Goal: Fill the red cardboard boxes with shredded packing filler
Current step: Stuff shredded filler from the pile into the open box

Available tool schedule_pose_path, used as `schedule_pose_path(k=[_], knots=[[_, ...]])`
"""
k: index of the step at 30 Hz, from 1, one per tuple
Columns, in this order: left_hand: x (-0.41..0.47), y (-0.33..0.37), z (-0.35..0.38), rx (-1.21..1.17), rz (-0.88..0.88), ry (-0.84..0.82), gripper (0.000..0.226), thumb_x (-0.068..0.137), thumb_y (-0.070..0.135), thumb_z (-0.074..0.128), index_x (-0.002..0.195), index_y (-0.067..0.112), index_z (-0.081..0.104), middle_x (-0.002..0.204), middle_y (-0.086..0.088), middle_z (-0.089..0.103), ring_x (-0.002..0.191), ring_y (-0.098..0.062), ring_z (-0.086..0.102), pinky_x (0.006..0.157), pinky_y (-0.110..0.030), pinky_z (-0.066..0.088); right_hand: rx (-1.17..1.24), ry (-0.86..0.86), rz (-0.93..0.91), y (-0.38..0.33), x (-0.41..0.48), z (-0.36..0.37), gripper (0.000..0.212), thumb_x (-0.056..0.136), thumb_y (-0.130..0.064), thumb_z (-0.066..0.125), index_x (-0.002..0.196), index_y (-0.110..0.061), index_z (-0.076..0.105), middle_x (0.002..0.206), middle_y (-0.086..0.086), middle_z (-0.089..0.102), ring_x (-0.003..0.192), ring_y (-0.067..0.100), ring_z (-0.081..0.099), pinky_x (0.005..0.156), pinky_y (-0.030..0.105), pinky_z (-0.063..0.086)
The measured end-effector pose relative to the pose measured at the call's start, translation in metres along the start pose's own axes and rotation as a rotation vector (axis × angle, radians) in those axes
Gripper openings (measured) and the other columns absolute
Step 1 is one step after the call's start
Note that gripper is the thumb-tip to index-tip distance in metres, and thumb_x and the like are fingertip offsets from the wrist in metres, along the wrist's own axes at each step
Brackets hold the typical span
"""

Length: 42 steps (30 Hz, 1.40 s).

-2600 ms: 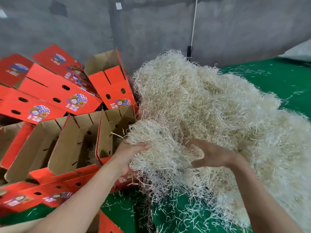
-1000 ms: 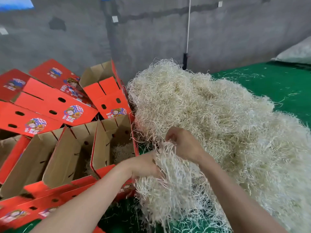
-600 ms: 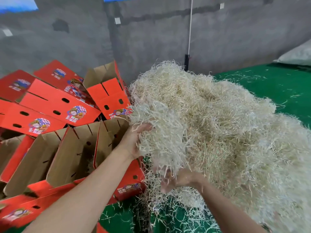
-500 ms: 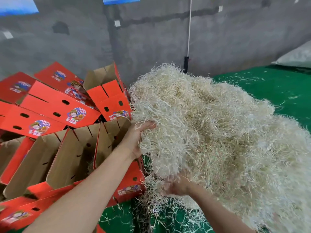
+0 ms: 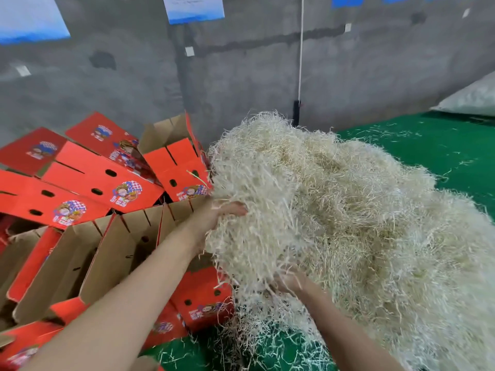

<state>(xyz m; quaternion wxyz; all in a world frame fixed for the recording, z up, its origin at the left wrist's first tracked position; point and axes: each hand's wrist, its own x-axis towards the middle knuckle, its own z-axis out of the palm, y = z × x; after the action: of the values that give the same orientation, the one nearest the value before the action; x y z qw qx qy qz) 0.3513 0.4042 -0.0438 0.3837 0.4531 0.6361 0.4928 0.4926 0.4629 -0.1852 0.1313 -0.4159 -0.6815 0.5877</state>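
i hold a clump of shredded filler point(image 5: 257, 236) up at the left edge of the big filler heap point(image 5: 361, 210), caught between both hands. my left hand point(image 5: 219, 214) presses its left flank, fingers point(image 5: 237, 210) straight and laid flat over the top, curled round nothing. my right hand point(image 5: 290, 281) sits beneath it like a scoop. its fingers are buried in blurred strands, so i cannot tell how far they curl. the open red box point(image 5: 203, 298) i mean to fill stands just beside the heap's near left foot. from my fingers it lies down and to the left, its brown mouth under my left forearm, and its long axis seems to run away from me. the left hand is nearer, so i judge the right must push the clump leftward and down. more red boxes point(image 5: 80, 183) lie stacked further left of the heap.
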Motion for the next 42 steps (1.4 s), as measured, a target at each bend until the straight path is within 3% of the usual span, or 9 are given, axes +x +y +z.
schedule_pose_path(k=[7,11,14,21,25,28,32,36,42], knots=[[0.017,-0.059,0.018,1.042,-0.07,-0.723,0.041,0.069,0.02,0.076,0.106,0.017,0.06,0.091,0.01,0.066,0.083,-0.007,0.064,0.077,-0.026,0.054,-0.033,0.156,-0.154,-0.029,0.02,-0.03,0.028,0.077,0.015,0.05,0.08,-0.011,0.058,0.071,-0.001,0.053,0.05,0.007,0.047,0.04,0.019,0.039],[0.027,-0.065,0.027,1.472,0.203,-0.233,0.02,0.072,0.014,0.065,0.09,0.012,0.058,0.071,0.005,0.054,0.068,-0.015,0.056,0.063,-0.027,0.052,-0.004,0.179,-0.208,-0.017,0.027,-0.035,0.013,0.086,0.0,0.053,0.082,-0.012,0.057,0.069,0.002,0.053,0.047,0.004,0.048,0.044,0.017,0.041],[0.034,-0.051,0.008,1.096,0.329,0.314,0.02,0.073,0.02,0.07,0.084,0.008,0.059,0.077,0.004,0.054,0.084,-0.022,0.056,0.074,-0.032,0.046,-0.144,0.235,-0.177,0.004,0.034,-0.042,0.021,0.095,-0.019,0.049,0.101,-0.001,0.058,0.086,0.008,0.056,0.051,0.007,0.042,0.045,0.016,0.039],[0.024,-0.014,-0.003,-0.289,0.013,0.543,0.029,0.073,0.01,0.076,0.081,0.022,0.051,0.081,0.005,0.059,0.073,-0.011,0.057,0.066,-0.022,0.051,-0.495,0.264,0.099,0.056,0.043,-0.053,0.028,0.094,-0.01,0.049,0.12,-0.001,0.047,0.108,0.015,0.059,0.088,0.02,0.056,0.081,0.028,0.052],[0.009,-0.007,-0.019,-0.376,-0.111,0.415,0.061,0.065,0.012,0.082,0.119,0.01,0.053,0.104,-0.01,0.066,0.09,-0.028,0.065,0.077,-0.041,0.056,-0.574,0.136,0.012,0.012,0.03,-0.06,0.048,0.082,-0.005,0.064,0.127,-0.005,0.046,0.13,0.008,0.05,0.114,0.024,0.053,0.1,0.034,0.043],[-0.01,0.0,-0.038,-0.484,-0.105,0.304,0.072,0.057,0.014,0.083,0.123,0.009,0.054,0.104,-0.009,0.068,0.086,-0.025,0.068,0.071,-0.038,0.057,-0.469,0.437,-0.345,-0.06,-0.001,-0.064,0.058,0.079,0.005,0.059,0.129,-0.02,0.046,0.135,0.002,0.046,0.101,0.013,0.055,0.08,0.02,0.045],[-0.048,0.005,-0.07,-0.439,0.013,0.18,0.043,0.044,0.021,0.076,0.085,0.014,0.067,0.068,0.002,0.071,0.062,-0.014,0.069,0.056,-0.026,0.055,0.244,0.134,-0.669,-0.127,-0.055,-0.024,0.044,0.077,-0.02,0.065,0.103,-0.055,0.058,0.111,-0.026,0.058,0.101,0.004,0.061,0.075,0.022,0.053],[-0.099,-0.007,-0.115,-0.332,0.067,0.179,0.009,0.053,0.017,0.077,0.05,0.024,0.072,0.057,0.012,0.067,0.06,-0.007,0.065,0.063,-0.021,0.05,0.088,-0.188,-0.546,-0.141,-0.085,0.059,0.064,0.046,-0.067,0.076,0.09,-0.078,0.03,0.094,-0.053,0.035,0.098,-0.021,0.046,0.084,0.007,0.037],[-0.178,-0.064,-0.176,-0.29,0.019,0.262,0.029,0.054,0.022,0.082,0.081,0.021,0.071,0.079,0.009,0.072,0.087,-0.017,0.065,0.08,-0.031,0.052,0.013,-0.296,-0.4,-0.144,-0.089,0.169,0.069,0.081,0.0,0.066,0.132,-0.032,0.033,0.117,-0.025,0.047,0.093,-0.009,0.059,0.074,0.008,0.046]])
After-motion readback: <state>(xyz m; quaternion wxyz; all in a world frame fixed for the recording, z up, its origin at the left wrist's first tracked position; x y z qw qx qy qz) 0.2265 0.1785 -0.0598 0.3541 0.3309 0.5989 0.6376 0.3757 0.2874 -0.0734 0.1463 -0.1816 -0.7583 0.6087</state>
